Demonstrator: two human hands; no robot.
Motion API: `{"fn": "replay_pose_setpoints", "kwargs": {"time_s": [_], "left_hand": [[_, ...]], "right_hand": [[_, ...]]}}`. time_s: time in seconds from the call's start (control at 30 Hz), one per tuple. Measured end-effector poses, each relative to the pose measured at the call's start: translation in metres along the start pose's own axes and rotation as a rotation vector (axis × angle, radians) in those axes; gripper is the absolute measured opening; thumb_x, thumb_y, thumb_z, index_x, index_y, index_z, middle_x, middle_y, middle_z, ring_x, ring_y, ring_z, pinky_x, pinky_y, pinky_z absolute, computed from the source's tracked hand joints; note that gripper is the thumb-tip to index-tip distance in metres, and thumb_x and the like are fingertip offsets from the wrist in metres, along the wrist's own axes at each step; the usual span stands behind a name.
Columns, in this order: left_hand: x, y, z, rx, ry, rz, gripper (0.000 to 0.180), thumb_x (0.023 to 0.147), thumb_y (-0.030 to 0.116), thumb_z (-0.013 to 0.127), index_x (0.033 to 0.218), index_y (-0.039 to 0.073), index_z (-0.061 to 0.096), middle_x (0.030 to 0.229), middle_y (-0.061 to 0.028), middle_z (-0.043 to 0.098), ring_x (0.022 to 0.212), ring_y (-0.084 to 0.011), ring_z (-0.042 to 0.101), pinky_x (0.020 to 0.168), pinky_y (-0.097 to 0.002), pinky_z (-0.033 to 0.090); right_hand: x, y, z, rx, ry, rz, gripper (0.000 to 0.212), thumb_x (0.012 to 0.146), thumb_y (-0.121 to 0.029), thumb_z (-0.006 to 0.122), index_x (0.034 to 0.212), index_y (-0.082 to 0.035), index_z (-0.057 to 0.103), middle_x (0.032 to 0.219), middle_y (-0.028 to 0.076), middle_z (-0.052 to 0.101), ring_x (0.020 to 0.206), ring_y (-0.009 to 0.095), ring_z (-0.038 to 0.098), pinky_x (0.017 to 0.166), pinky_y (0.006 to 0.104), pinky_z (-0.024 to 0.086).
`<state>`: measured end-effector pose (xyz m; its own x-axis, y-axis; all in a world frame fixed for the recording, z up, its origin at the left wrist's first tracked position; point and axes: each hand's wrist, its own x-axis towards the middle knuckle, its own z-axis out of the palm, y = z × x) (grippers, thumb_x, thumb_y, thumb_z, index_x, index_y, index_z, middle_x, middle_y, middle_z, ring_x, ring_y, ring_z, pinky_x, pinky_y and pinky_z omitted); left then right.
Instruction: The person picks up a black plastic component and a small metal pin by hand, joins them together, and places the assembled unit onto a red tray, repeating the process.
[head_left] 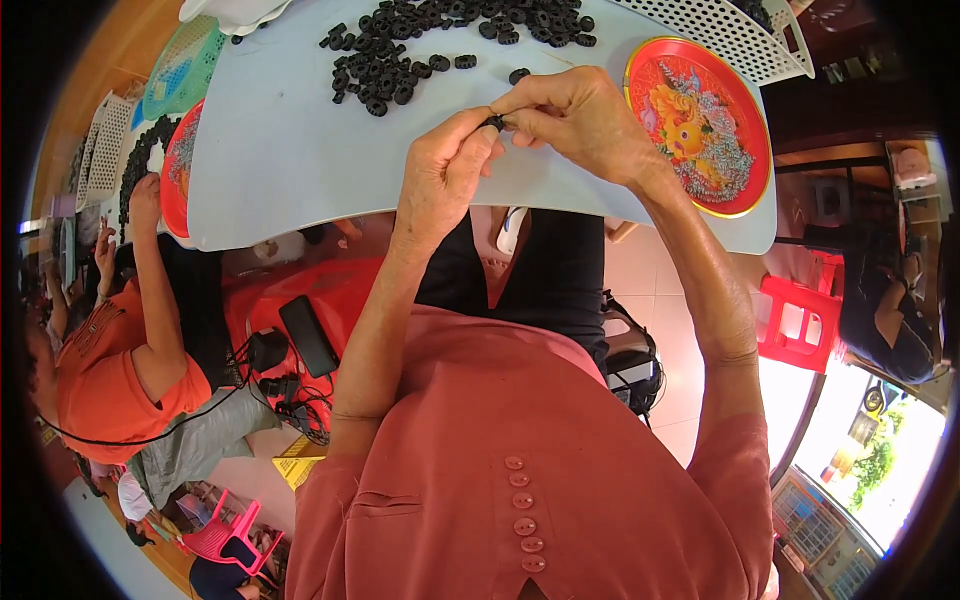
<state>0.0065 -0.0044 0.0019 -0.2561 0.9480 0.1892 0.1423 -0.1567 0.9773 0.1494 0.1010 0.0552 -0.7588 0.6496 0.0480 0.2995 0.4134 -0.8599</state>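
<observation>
Above the near part of a pale table (pixel 290 150), my two hands meet at the fingertips. Between the thumb and fingers of my left hand (pixel 440 170) is a small black toy wheel (pixel 494 122). The fingers of my right hand (pixel 585 120) pinch at the same wheel from the right; any smaller piece in them is hidden. One loose black wheel (pixel 518 75) lies just beyond my fingers. Farther off spreads a heap of similar black wheels (pixel 385 75). Right of my right hand stands a round red tray (pixel 668 58) with many thin silver metal pieces (pixel 735 160) on it.
A white perforated basket (pixel 720 38) stands at the far right. On the left, a co-worker in an orange top (pixel 130 370) reaches toward black parts beside another red tray (pixel 175 205). A black phone-like device (pixel 309 335) and cables lie on red seating to my left.
</observation>
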Motion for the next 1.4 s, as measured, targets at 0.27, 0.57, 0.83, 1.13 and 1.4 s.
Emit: {"fn": "replay_pose_setpoints", "kwargs": {"time_s": [0.27, 0.57, 0.83, 1.13, 1.4], "left_hand": [[0.000, 0.001, -0.002, -0.030, -0.001, -0.020, 0.024, 0.094, 0.013, 0.051, 0.109, -0.002, 0.062, 0.074, -0.0034, 0.061, 0.063, -0.0088, 0.052, 0.057, -0.0224, 0.044], [0.001, 0.002, -0.003, -0.048, 0.017, -0.037, 0.024, 0.094, 0.012, 0.050, 0.111, -0.001, 0.062, 0.073, -0.0022, 0.060, 0.063, -0.0084, 0.052, 0.058, -0.0220, 0.044], [0.001, 0.000, 0.000, -0.031, 0.044, -0.024, 0.024, 0.094, 0.010, 0.050, 0.112, -0.001, 0.062, 0.072, -0.0031, 0.059, 0.061, -0.0085, 0.051, 0.057, -0.0228, 0.045], [-0.001, 0.000, 0.003, -0.035, 0.093, -0.036, 0.023, 0.094, 0.008, 0.050, 0.112, -0.002, 0.061, 0.073, -0.0042, 0.060, 0.061, -0.0090, 0.051, 0.057, -0.0234, 0.046], [0.001, -0.002, 0.001, -0.018, 0.063, -0.008, 0.023, 0.093, 0.008, 0.051, 0.111, -0.002, 0.061, 0.073, -0.0050, 0.060, 0.060, -0.0094, 0.051, 0.057, -0.0235, 0.046]], "right_hand": [[0.002, 0.000, 0.002, 0.043, 0.007, -0.031, 0.014, 0.083, -0.005, 0.060, 0.090, -0.002, 0.071, 0.064, 0.007, 0.064, 0.057, 0.011, 0.060, 0.053, 0.0282, 0.049], [0.001, -0.014, 0.008, -0.135, 0.105, -0.171, 0.014, 0.080, -0.002, 0.058, 0.087, -0.001, 0.070, 0.066, 0.011, 0.065, 0.054, 0.016, 0.060, 0.053, 0.0299, 0.049], [0.003, -0.013, 0.007, -0.069, 0.087, -0.079, 0.016, 0.081, -0.002, 0.056, 0.089, -0.002, 0.071, 0.065, 0.012, 0.065, 0.056, 0.019, 0.063, 0.054, 0.0313, 0.050], [0.004, -0.007, 0.014, -0.183, 0.162, -0.246, 0.016, 0.080, 0.000, 0.057, 0.088, -0.001, 0.071, 0.066, 0.013, 0.065, 0.058, 0.019, 0.065, 0.056, 0.0304, 0.051], [0.008, -0.009, 0.005, 0.010, 0.024, -0.046, 0.016, 0.082, -0.001, 0.056, 0.089, 0.001, 0.070, 0.066, 0.012, 0.065, 0.060, 0.017, 0.065, 0.056, 0.0294, 0.050]]}}
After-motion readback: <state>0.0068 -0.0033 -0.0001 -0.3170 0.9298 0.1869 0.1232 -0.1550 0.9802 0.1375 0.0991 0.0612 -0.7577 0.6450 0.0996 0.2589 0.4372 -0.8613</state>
